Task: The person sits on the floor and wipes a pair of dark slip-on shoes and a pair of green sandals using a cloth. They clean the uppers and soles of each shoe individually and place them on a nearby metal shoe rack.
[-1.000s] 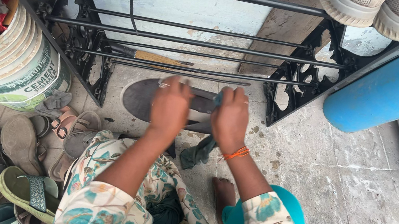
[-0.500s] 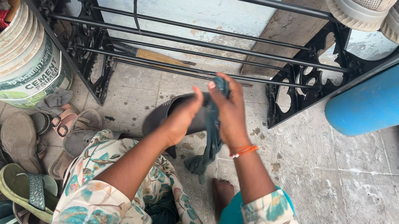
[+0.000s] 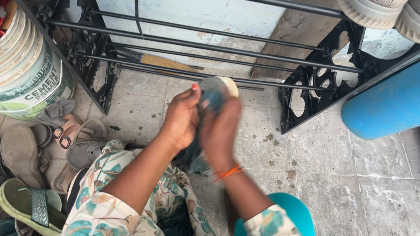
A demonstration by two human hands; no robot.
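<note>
Wiping under way: left hand [image 3: 180, 120] grips an upended sandal [image 3: 219, 90] before the knees; right hand [image 3: 218, 134], blurred, closes a dark cloth [image 3: 193, 160] against it. Pile of footwear [image 3: 18, 160] left looks untreated; rack [image 3: 199, 46] beyond mostly bare.

Bare concrete floor [image 3: 358, 175] lies open to the right of the hands. Ahead, the black shoe rack [image 3: 199, 46] bars the way with its rails. A pile of sandals [image 3: 18, 160] and a bucket [image 3: 10, 69] crowd the left.
</note>
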